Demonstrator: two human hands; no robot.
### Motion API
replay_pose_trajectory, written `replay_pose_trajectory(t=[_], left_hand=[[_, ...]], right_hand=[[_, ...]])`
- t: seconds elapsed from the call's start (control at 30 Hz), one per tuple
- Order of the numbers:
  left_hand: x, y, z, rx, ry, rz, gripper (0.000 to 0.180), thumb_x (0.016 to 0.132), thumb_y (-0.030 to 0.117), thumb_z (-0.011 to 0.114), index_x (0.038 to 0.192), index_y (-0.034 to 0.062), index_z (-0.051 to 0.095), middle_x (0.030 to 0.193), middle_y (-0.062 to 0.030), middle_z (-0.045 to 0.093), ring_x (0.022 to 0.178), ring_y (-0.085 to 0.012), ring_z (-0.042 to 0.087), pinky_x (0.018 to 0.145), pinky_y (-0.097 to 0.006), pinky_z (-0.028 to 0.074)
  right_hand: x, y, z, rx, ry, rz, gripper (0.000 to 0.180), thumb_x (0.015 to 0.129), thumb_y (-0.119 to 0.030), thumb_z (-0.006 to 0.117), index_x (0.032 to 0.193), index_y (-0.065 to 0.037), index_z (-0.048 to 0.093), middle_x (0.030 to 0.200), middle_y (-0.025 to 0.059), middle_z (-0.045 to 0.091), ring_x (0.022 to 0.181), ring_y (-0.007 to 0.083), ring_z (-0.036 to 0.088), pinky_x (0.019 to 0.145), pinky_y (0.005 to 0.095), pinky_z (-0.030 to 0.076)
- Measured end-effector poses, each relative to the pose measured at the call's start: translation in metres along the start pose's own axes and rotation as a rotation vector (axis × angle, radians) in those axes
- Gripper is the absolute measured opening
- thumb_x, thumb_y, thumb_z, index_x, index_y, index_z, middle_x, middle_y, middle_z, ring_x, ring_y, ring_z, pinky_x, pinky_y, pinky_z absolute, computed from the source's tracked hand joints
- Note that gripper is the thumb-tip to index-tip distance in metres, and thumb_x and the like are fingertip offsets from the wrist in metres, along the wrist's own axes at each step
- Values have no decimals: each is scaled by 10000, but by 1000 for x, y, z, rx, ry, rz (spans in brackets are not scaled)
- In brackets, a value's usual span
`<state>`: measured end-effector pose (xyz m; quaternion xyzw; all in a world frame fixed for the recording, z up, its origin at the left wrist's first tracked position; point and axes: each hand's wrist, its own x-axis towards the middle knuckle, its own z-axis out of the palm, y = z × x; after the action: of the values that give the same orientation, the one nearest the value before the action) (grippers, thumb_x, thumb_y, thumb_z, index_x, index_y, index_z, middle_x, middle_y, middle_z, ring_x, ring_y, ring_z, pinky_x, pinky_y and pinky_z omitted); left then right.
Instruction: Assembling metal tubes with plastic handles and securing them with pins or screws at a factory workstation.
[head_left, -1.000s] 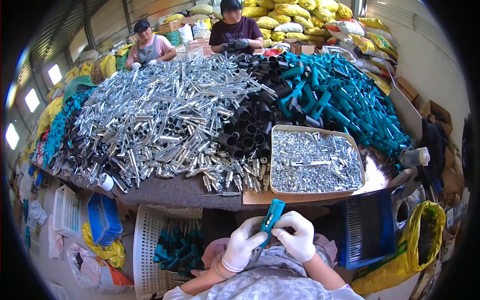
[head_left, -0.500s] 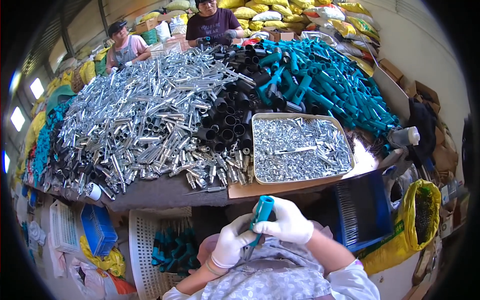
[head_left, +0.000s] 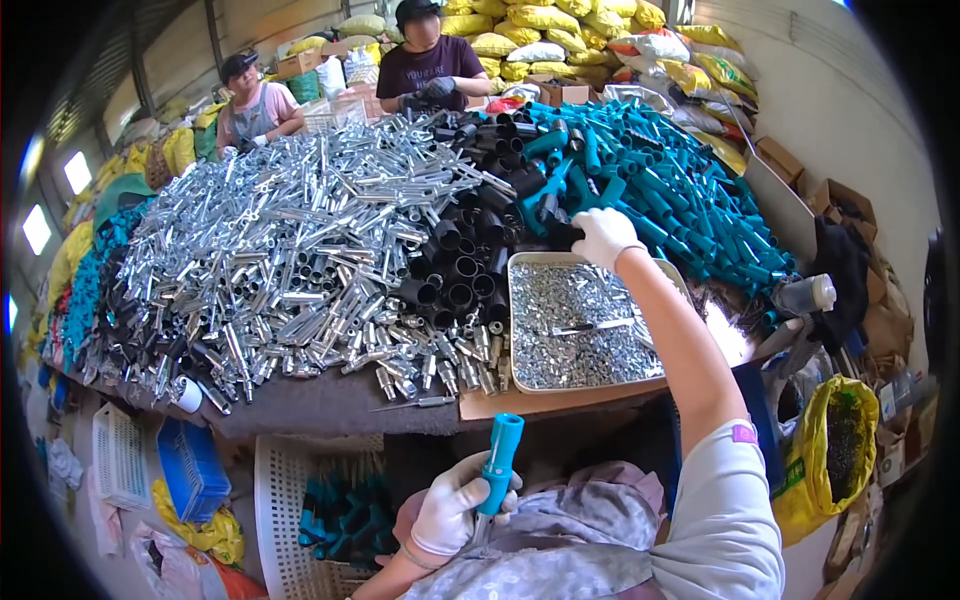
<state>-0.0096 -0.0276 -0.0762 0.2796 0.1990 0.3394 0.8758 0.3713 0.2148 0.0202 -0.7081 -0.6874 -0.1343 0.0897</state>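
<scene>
Your left hand (head_left: 450,508) grips a teal handle (head_left: 502,452) just above your apron (head_left: 530,572), its fingers hiding part of the lower end. Your right hand (head_left: 606,240) is at the far edge of the metal tray (head_left: 560,390), near the teal pile (head_left: 690,215); whether its fingers hold anything, you cannot tell. Your right forearm (head_left: 685,345) covers part of the tray's right side.

White gloves (head_left: 440,520) on left hand (head_left: 452,505) and right hand (head_left: 606,238), and here's the grey apron (head_left: 540,580), pale leafy print! Right of that apron, a pale sleeve (head_left: 722,510) with a magenta tag (head_left: 744,432); left of it, a thin wristband (head_left: 420,561).
</scene>
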Motion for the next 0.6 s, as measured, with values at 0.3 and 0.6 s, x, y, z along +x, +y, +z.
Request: replay_pose_trajectory(t=[0.3,0.6], left_hand=[[4,8,7,125,61,94,631,971,285,695,1424,-81,453,1169,-172,659,929,-200,684,766,-312,579],[10,-1,0,409,42,-3,626,960,264,696,1427,-90,476,1130,-129,672,907,-169,666,787,-291,546]], right_hand=[[-88,-45,-58,966,353,-171,318,902,-193,625,1171,-38,692,1145,153,686,1089,300,639,971,370,488],[-245,-118,-52,1284,-132,87,584,707,-160,894,1209,-24,630,1121,114,695,988,203,673,906,343,531]])
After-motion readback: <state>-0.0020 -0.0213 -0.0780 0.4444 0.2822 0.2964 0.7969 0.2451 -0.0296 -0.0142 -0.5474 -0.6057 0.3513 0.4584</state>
